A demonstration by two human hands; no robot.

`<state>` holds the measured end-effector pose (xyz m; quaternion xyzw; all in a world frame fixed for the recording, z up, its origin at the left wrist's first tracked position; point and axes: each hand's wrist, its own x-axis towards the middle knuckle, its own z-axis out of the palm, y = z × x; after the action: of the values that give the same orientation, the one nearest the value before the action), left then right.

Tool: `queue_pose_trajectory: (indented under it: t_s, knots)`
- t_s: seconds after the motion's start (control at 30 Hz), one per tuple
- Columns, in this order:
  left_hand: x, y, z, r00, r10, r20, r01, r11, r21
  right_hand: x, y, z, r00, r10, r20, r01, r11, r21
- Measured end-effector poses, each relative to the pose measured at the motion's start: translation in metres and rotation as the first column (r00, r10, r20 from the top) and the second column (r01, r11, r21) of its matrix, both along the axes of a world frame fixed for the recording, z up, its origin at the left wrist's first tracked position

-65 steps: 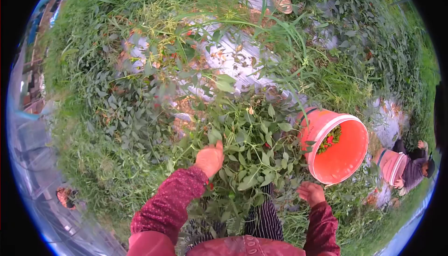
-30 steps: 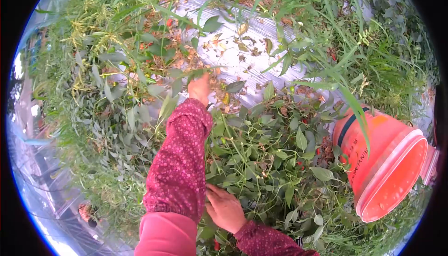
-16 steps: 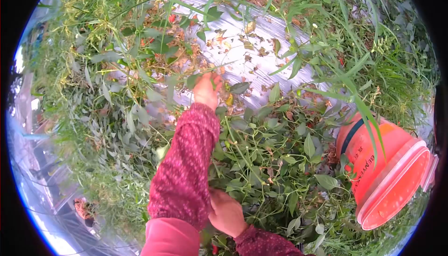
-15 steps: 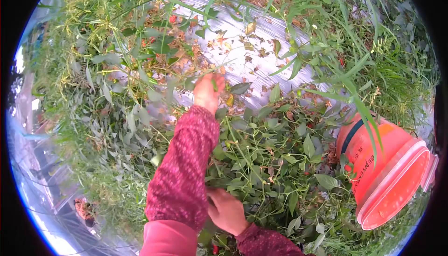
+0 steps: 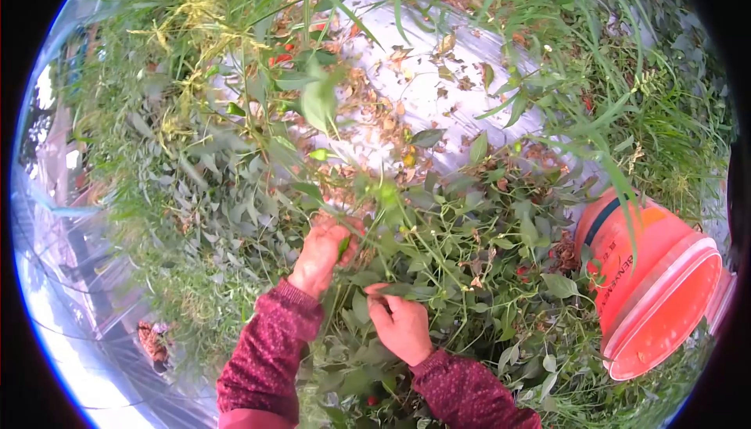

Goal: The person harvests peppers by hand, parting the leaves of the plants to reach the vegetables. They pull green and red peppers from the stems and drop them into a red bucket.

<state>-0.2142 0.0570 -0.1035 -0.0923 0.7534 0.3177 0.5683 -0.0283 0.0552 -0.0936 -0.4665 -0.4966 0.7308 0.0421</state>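
Observation:
My left hand [image 5: 327, 253] is closed around part of a green plant stem at the centre left, with a bit of green showing between the fingers. To its right and lower, my right hand [image 5: 400, 326] has thumb and fingers near a green leaf [image 5: 411, 292]; whether it grips anything is hidden. Leafy pepper plants [image 5: 469, 249] surround both hands. Red peppers [image 5: 280, 59] show among dry leaves above my left hand, and another red pepper [image 5: 372, 401] lies low among the foliage.
An orange-red bucket [image 5: 641, 272] lies tipped on its side at the right, its mouth toward the lower right. Pale plastic sheeting [image 5: 438, 61] strewn with dry leaves covers the ground at the top. Tall grass [image 5: 610, 116] arches over the upper right.
My left hand has moved down and left from the sheeting, pulling foliage with it. My right hand has moved slightly up and right, and its thumb and fingers now show more clearly.

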Motion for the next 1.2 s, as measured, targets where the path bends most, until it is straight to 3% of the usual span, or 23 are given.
queue_pose_trajectory:
  t_s: [0.1,0.13,0.17,0.2,0.23,0.37,0.5,0.6,0.63,0.7,0.73,0.8,0.87,0.9,1.0,1.1,1.13,1.2]
  knots:
    - [-0.002,0.002,-0.008,0.911,-0.383,-0.155,0.361,0.92,-0.152,-0.002,-0.005,-0.004,1.0,-0.013,-0.022,0.016,0.994,0.112]
    - [-0.005,0.0,-0.008,0.911,-0.38,-0.158,0.358,0.922,-0.15,-0.002,-0.005,-0.004,0.998,-0.053,-0.038,0.058,0.989,0.135]
    - [-0.008,-0.004,-0.009,0.685,-0.655,-0.318,0.641,0.75,-0.164,-0.003,-0.003,-0.003,0.999,-0.034,-0.023,0.037,0.992,0.123]
    - [-0.011,-0.006,-0.01,0.356,-0.819,-0.451,0.84,0.492,-0.23,-0.002,-0.003,-0.003,0.999,-0.032,-0.023,0.035,0.992,0.124]
    - [-0.011,0.001,-0.004,0.387,-0.86,-0.334,0.82,0.487,-0.303,-0.002,-0.003,-0.004,1.0,-0.013,-0.023,0.017,0.988,0.154]
    - [0.0,0.024,0.03,0.358,-0.83,-0.428,0.835,0.49,-0.25,-0.005,0.003,0.0,0.999,0.025,-0.02,-0.022,0.988,0.15]
    - [-0.04,0.033,0.022,0.268,-0.862,-0.43,0.832,0.432,-0.348,-0.005,0.006,0.005,0.995,0.102,-0.014,-0.096,0.968,0.231]
    - [-0.074,0.029,0.008,-0.033,-0.844,-0.536,0.747,0.336,-0.574,-0.003,0.006,0.005,0.992,0.122,-0.013,-0.115,0.96,0.255]
    - [-0.079,0.035,0.006,-0.035,-0.846,-0.532,0.748,0.331,-0.575,-0.003,0.006,0.005,0.993,0.119,-0.013,-0.112,0.962,0.25]
    - [-0.09,0.051,0.001,-0.218,-0.845,-0.489,0.679,0.229,-0.698,-0.003,0.006,0.006,0.984,0.175,0.021,-0.175,0.953,0.248]
    - [-0.095,0.061,-0.004,-0.22,-0.842,-0.492,0.679,0.231,-0.697,-0.003,0.007,0.006,0.985,0.173,0.022,-0.173,0.952,0.252]
    - [-0.102,0.08,-0.018,-0.471,-0.751,-0.463,0.513,0.193,-0.836,-0.003,0.006,0.005,0.984,0.18,0.004,-0.174,0.949,0.263]
    - [-0.122,0.097,-0.032,-0.508,-0.752,-0.421,0.518,0.124,-0.846,-0.003,0.008,0.008,0.982,0.189,0.013,-0.186,0.949,0.253]
    - [-0.135,0.099,-0.046,-0.575,-0.787,-0.224,0.44,-0.066,-0.896,-0.002,0.009,0.009,0.98,0.197,0.022,-0.196,0.951,0.239]
    - [-0.145,0.114,-0.061,-0.43,-0.902,0.034,0.442,-0.243,-0.863,-0.004,0.004,0.006,0.984,0.174,0.026,-0.175,0.952,0.252]
    - [-0.154,0.108,-0.058,-0.46,-0.888,0.019,0.477,-0.265,-0.838,-0.003,0.005,0.006,0.987,0.161,0.016,-0.16,0.957,0.244]
    - [-0.154,0.107,-0.054,-0.462,-0.887,0.02,0.472,-0.264,-0.841,-0.004,0.006,0.006,0.988,0.152,0.005,-0.149,0.961,0.234]
    - [-0.153,0.106,-0.045,-0.402,-0.91,-0.098,0.493,-0.125,-0.861,-0.005,0.01,0.007,0.988,0.152,0.002,-0.149,0.963,0.223]
